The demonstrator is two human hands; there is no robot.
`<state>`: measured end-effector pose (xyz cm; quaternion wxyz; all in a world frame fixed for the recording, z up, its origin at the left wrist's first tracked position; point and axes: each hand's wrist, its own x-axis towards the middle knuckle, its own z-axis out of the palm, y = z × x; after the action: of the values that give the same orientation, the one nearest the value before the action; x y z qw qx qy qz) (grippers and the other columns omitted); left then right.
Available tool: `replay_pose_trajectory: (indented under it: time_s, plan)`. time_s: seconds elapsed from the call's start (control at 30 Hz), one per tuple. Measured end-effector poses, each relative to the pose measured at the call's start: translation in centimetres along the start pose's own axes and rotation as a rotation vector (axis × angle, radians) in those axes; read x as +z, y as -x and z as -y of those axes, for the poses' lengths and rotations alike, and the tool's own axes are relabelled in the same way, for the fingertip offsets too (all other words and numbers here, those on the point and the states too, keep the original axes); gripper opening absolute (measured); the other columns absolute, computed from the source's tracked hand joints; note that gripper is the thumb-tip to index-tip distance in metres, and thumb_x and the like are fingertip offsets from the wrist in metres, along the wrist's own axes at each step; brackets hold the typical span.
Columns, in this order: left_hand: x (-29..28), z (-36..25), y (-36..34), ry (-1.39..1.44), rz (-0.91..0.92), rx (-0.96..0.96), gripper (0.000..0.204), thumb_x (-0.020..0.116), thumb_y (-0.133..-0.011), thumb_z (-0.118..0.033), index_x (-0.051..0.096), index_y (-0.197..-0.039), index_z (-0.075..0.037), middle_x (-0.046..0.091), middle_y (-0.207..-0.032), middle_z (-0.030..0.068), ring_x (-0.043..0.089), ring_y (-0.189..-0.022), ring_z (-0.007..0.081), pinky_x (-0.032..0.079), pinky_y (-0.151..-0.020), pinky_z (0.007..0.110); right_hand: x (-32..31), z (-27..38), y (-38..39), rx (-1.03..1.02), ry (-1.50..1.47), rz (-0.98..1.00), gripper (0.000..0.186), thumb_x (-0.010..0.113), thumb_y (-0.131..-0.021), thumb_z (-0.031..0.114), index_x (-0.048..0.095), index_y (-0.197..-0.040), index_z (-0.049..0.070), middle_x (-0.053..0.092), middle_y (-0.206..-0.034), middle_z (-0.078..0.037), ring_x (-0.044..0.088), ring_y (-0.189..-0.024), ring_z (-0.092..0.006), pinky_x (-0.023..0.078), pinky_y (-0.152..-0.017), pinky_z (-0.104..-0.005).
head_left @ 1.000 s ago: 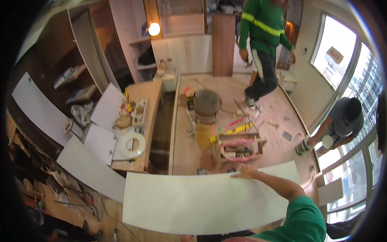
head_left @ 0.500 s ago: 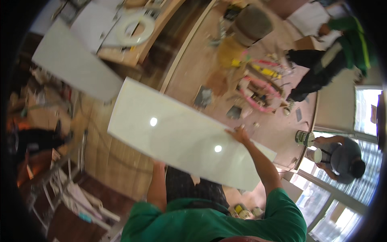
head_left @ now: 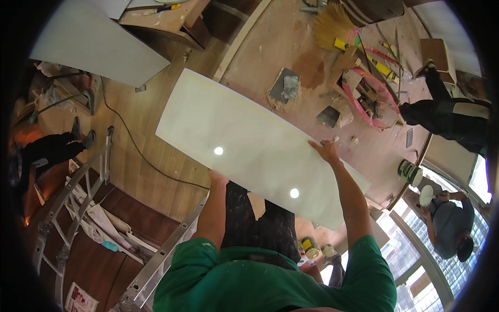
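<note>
A long, flat white panel [head_left: 244, 130] slants across the space in front of me, one end tapering to a corner at far left. My left hand [head_left: 217, 178] grips its near long edge, with the fingers hidden beneath. On the far long edge, my right hand [head_left: 326, 152] is closed, the thumb and fingertips hooked over the rim. Two bright light reflections show on the glossy face. Below the panel are my dark, stained trousers [head_left: 234, 213].
Left stands a metal ladder [head_left: 70, 223]; a dark cable [head_left: 140, 161] crosses the wooden floor. Another white panel [head_left: 104, 47] lies far left. Ahead are a straw broom [head_left: 332, 26], a tool box [head_left: 369, 96] and a trowel [head_left: 328, 116]. A person [head_left: 452, 223] works beside a bucket [head_left: 409, 172] at right.
My view has shifted, so floor, ladder and tools sit higher in the picture. The panel appears further up and right, still in both hands. The far-right worker in green has slipped toward the rim.
</note>
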<state>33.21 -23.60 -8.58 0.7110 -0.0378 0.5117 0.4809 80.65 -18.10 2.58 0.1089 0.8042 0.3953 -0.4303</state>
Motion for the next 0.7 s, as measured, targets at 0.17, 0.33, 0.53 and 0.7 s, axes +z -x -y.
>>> replay_pose_trajectory:
  time_s: [0.17, 0.33, 0.53, 0.7]
  plan:
    - [0.3, 0.2, -0.9, 0.311, 0.031, -0.111, 0.058, 0.028, -0.100, -0.049, 0.042, -0.141, -0.011, 0.047, -0.143, 0.0084, 0.043, -0.130, 0.0319, 0.037, -0.108, 0.050, 1.6, -0.8, -1.7, -0.131, 0.066, -0.141, 0.082, 0.062, -0.077, 0.073, 0.071, -0.091, -0.008, 0.068, -0.089, -0.029, 0.068, -0.088, -0.0373, 0.051, -0.080, -0.0446]
    - [2.5, 0.1, -1.1, 0.288, -0.063, -0.152, 0.061, 0.023, -0.101, -0.049, 0.035, -0.147, -0.012, 0.038, -0.150, 0.0098, 0.037, -0.135, 0.0349, 0.035, -0.109, 0.054, 2.7, -1.3, -3.8, -0.102, 0.066, -0.035, 0.090, 0.060, -0.077, 0.075, 0.068, -0.108, -0.009, 0.065, -0.110, -0.030, 0.064, -0.107, -0.0392, 0.048, -0.093, -0.0441]
    - [1.7, 0.5, -2.3, 0.200, -0.161, -0.137, 0.063, 0.025, -0.099, -0.052, 0.036, -0.148, -0.014, 0.040, -0.149, 0.0092, 0.037, -0.136, 0.0348, 0.034, -0.109, 0.055, 3.0, -1.2, -5.0, -0.031, 0.059, 0.027, 0.093, 0.059, -0.077, 0.076, 0.064, -0.116, -0.009, 0.063, -0.116, -0.029, 0.061, -0.112, -0.0386, 0.047, -0.096, -0.0441]
    - [-2.0, 2.6, -3.8, 0.045, -0.174, -0.150, 0.065, 0.024, -0.098, -0.054, 0.035, -0.148, -0.014, 0.037, -0.151, 0.0095, 0.035, -0.137, 0.0355, 0.032, -0.110, 0.056, 3.1, -1.6, -5.6, -0.046, 0.021, 0.057, 0.094, 0.060, -0.076, 0.076, 0.064, -0.116, -0.009, 0.063, -0.117, -0.029, 0.060, -0.113, -0.0385, 0.046, -0.097, -0.0430]
